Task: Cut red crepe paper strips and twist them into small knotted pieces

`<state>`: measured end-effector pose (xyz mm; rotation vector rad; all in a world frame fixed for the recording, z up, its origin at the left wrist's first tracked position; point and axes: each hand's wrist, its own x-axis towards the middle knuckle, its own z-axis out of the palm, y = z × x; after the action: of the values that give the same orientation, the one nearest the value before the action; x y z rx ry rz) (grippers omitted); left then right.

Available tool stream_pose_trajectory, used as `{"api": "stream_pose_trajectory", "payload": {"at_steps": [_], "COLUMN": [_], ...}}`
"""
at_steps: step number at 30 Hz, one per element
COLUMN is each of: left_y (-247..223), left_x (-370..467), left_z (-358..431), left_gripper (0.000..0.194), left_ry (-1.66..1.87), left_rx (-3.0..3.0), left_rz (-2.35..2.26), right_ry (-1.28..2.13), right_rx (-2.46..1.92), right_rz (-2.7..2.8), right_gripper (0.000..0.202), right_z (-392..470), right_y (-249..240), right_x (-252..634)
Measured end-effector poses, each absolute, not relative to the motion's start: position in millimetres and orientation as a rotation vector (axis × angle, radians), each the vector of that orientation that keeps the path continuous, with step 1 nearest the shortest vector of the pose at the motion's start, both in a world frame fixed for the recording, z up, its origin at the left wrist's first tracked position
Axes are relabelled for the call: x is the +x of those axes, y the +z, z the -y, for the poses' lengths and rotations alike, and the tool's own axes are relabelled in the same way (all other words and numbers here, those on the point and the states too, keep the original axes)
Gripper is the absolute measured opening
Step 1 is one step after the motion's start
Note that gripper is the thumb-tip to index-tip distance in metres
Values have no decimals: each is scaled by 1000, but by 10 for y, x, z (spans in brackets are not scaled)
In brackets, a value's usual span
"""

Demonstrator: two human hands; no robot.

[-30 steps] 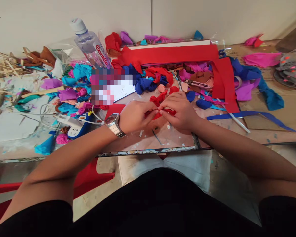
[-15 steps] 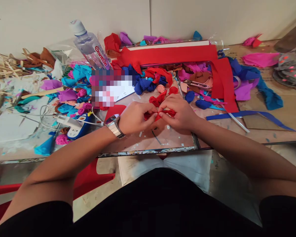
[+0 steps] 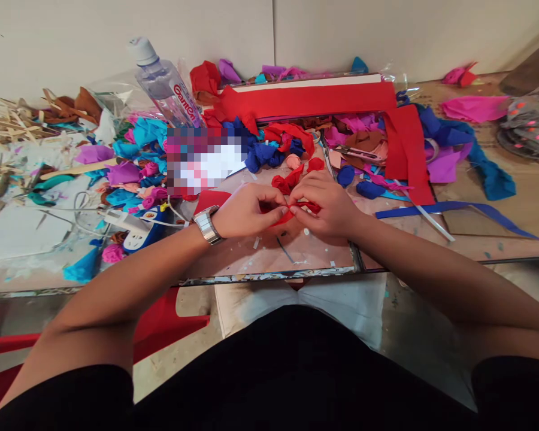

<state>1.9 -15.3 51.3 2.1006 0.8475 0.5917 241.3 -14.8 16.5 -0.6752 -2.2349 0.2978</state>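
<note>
My left hand, with a steel watch on its wrist, pinches a strip of red crepe paper between thumb and forefinger. Close against it, fingertips nearly touching, my right hand grips the same strip. Much of the paper is hidden behind my fingers. Just beyond the hands lie twisted red paper pieces on the table. A flat red sheet rests left of my left hand.
A tilted plastic bottle stands behind crumpled coloured paper. Long red strips lie at the back. A box cutter sits among scraps to the right. On the left are a white-and-blue power strip, cables and wooden sticks.
My left hand and wrist have turned slightly, so the watch band shows more from its side. The red strip has shifted a little between my fingers. The right hand is nearly still.
</note>
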Motion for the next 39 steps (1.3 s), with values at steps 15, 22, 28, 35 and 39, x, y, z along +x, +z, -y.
{"api": "stream_pose_trajectory", "payload": {"at_steps": [15,22,28,35,39], "left_y": [550,559,567,577,568], "left_x": [8,-43,-56,-64,-89], "left_z": [197,113,101,101,64], "left_gripper": [21,23,24,29,31], "left_ry": [617,592,553,418,307], "left_rx": [2295,2362,2531,2671,2689], "left_rz": [-839,-860,-997,-1427,-1632], "right_ry": [326,272,264,197,103], "right_rx": [-724,-767,-817,-889,-929], "right_rz": [2234,2199,2214,2218,2228], "right_gripper": [8,9,5,5,7], "right_z": [166,144,145,133,100], "right_y": [180,224,243,249,238], "right_x": [2393,2439,2492,2522,2525]}}
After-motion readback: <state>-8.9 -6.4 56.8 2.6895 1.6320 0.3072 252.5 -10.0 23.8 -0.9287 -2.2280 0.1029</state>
